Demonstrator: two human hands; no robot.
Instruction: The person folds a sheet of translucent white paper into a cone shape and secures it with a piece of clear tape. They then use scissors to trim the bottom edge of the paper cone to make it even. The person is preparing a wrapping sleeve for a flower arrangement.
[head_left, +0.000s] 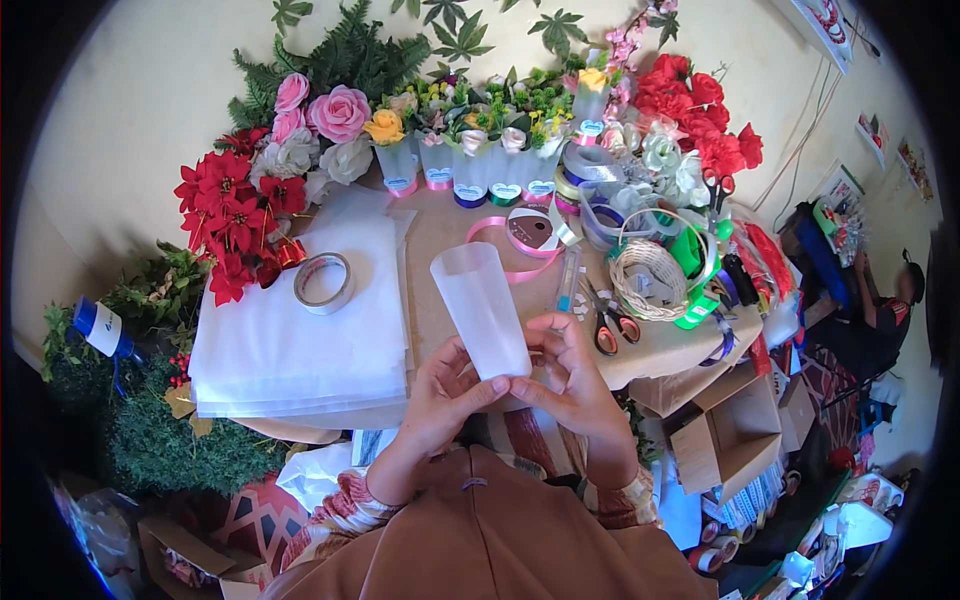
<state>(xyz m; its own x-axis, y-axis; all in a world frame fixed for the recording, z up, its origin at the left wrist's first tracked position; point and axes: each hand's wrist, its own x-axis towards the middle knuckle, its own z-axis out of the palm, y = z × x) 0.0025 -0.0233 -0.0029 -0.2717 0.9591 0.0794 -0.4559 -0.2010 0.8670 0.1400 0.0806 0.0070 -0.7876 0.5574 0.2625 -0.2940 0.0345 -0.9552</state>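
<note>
Between my hands is a translucent white sleeve (484, 307), rolled into a tapering tube with its wider mouth pointing away from me. My left hand (450, 394) grips its narrow end from the left, thumb on the near edge. From the right, my right hand (562, 382) pinches the same end, its thumb close to the other thumb and its fingers curled behind. Beyond the tube lie a spool of pink ribbon (531, 229) and a box cutter (568, 279). Orange-and-black scissors (611, 322) rest just right of my right hand.
A roll of tape (323, 283) sits on stacked translucent sheets (300, 360) at left. Several wrapped artificial flowers (470, 176) stand along the back. A white wicker basket (649, 281) is at right, above an open cardboard box (731, 439). A person (892, 307) sits far right.
</note>
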